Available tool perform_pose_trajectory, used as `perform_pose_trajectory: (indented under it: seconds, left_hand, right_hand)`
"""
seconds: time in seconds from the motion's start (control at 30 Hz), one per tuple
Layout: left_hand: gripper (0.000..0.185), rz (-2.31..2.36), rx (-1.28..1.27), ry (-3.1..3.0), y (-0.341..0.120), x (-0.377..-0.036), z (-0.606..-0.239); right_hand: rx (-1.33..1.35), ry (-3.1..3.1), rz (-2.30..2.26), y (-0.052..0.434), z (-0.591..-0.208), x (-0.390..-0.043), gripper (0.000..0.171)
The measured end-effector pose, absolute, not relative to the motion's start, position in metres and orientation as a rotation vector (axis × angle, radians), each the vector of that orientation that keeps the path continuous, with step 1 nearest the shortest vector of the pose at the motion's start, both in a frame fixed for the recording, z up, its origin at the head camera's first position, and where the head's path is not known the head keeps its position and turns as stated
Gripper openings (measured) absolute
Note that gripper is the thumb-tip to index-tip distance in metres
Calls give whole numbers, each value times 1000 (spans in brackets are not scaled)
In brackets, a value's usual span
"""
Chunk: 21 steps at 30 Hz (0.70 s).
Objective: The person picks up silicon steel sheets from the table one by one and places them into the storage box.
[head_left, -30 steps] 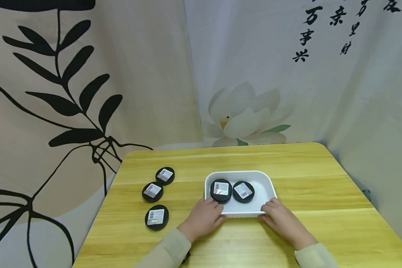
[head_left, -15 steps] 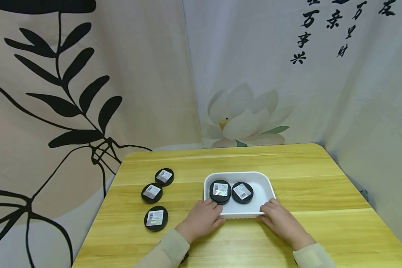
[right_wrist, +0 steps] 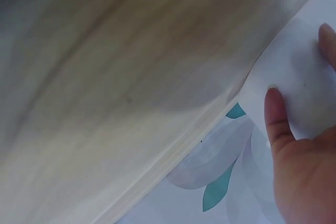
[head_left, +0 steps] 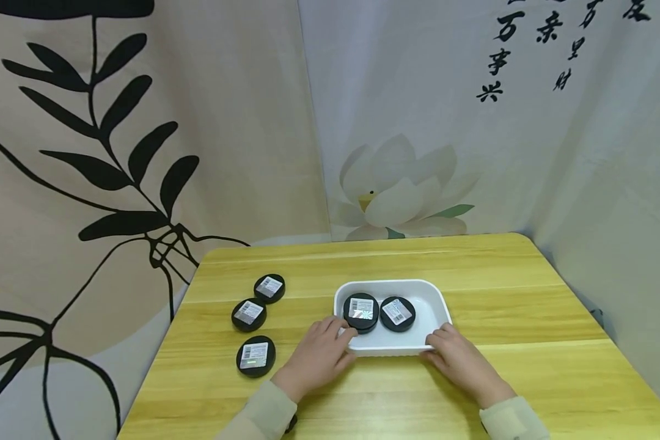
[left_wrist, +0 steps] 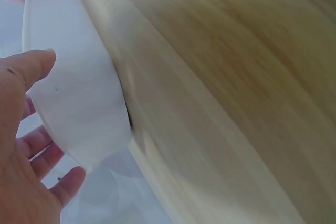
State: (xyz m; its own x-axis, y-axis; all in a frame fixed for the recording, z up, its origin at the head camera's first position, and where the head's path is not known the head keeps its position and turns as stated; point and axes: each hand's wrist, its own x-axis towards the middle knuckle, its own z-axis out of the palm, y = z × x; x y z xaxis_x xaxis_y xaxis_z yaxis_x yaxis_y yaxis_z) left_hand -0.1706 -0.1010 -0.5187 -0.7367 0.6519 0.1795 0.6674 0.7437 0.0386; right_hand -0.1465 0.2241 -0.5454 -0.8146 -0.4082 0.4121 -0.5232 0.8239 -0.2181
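The tray (head_left: 430, 310) sits mid-desk (head_left: 539, 366); the right hand (head_left: 464, 366) has its fingers clamped on the near rim, while the left hand's (head_left: 315, 357) are spread apart around the near left corner. Lifted by the right alone, it could tip, I'd say, and topple the stack (head_left: 361, 308) inside. Three loose discs (head_left: 255, 356) lie left; the left sleeve (head_left: 261, 412) partly hides something black (head_left: 291, 424)

A yellow, wood-grained worktop (head_left: 533, 318) with rounded far corners stands before a pale fabric backdrop (head_left: 247, 134). Left of the vertical seam (head_left: 313, 116), a black leafy-plant print (head_left: 103, 173) covers much of the cloth; right of it, a pale lotus print (head_left: 398, 198) lies low, with columns of black Chinese characters (head_left: 550, 29) above and to its right.
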Motion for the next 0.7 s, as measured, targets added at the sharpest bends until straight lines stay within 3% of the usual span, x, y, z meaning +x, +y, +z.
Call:
perform_pose_trajectory:
  seconds: [0.4, 0.7]
  left_hand:
    - [61, -170, -973, -2800, -124, -164, -517]
    - [62, -174, -873, -2805, -145, -159, -514]
  right_hand:
    - [688, -2672, 488, 223, -544, -147, 25]
    - [699, -2683, 489, 225, -544, -147, 23]
